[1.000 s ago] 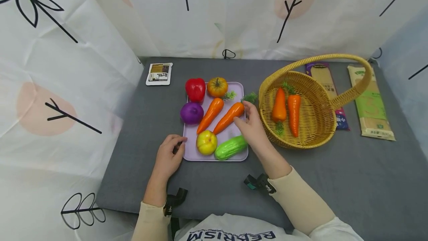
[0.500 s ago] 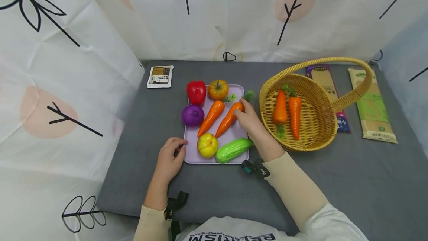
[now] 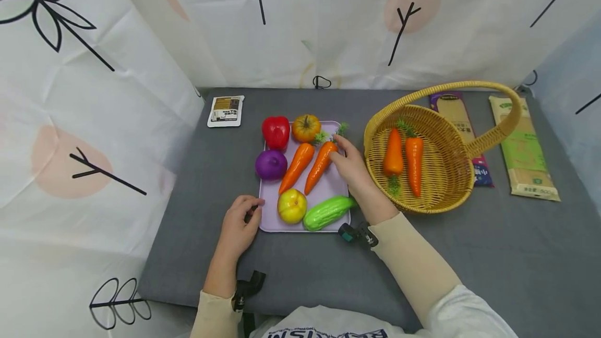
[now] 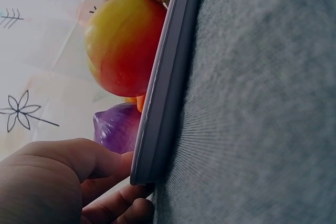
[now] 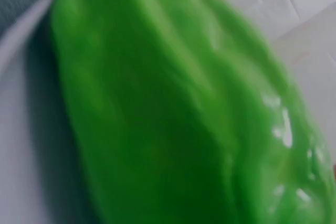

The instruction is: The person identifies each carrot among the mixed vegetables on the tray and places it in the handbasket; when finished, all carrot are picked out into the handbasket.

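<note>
On a light purple tray [image 3: 331, 186] lie two orange carrots with green tops. My right hand [image 3: 354, 168] pinches the right carrot [image 3: 320, 167] near its leafy end; the other carrot [image 3: 297, 167] lies beside it. At the tray's left edge, my left hand [image 3: 241, 223] holds the rim between thumb and fingers, as the left wrist view shows. Around the carrots sit a red bell pepper [image 3: 276, 132], a small pumpkin [image 3: 306, 128], a purple onion [image 3: 271, 165], a yellow-red round fruit [image 3: 292, 206] and a ridged green bitter melon [image 3: 328, 213], which fills the right wrist view.
Right of the tray stands a yellow wicker basket [image 3: 443, 171] with a tall handle and two carrots inside. Two long packets, one purple [image 3: 455, 111] and one green [image 3: 523, 150], lie beyond it. A small white packet [image 3: 226, 111] lies at the back left.
My right hand has moved slightly left with the right carrot, bringing its leafy end inward over the tray. My left hand stays at the rim.
</note>
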The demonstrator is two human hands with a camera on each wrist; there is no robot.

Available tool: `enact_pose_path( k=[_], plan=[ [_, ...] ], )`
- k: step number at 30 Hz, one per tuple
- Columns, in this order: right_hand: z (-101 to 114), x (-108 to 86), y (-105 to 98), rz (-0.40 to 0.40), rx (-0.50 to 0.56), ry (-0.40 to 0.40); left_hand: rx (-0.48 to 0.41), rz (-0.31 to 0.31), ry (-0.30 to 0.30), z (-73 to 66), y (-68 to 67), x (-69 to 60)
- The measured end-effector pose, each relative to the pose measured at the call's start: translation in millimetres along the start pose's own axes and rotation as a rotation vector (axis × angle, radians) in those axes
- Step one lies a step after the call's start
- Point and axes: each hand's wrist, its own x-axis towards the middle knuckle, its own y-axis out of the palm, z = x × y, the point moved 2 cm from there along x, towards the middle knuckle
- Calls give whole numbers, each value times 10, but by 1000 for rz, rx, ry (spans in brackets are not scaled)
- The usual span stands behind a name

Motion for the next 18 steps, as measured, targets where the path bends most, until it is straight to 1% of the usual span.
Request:
enact_pose_path(
  k=[4,7,12,15,18],
  plan=[
    [42,48,33,79,-121,-4,-2,-11,22,9,5,-7],
    [55,66,47,103,-240,11,-9,-18,33,9,12,-17],
    [13,88,55,77,-390,18,-12,-23,44,5,18,-16],
    [-3,96,61,48,-454,-4,-11,-22,43,3,11,-9],
    [-14,105,76,14,-495,-36,-8,-21,39,12,6,-9]
  ],
)
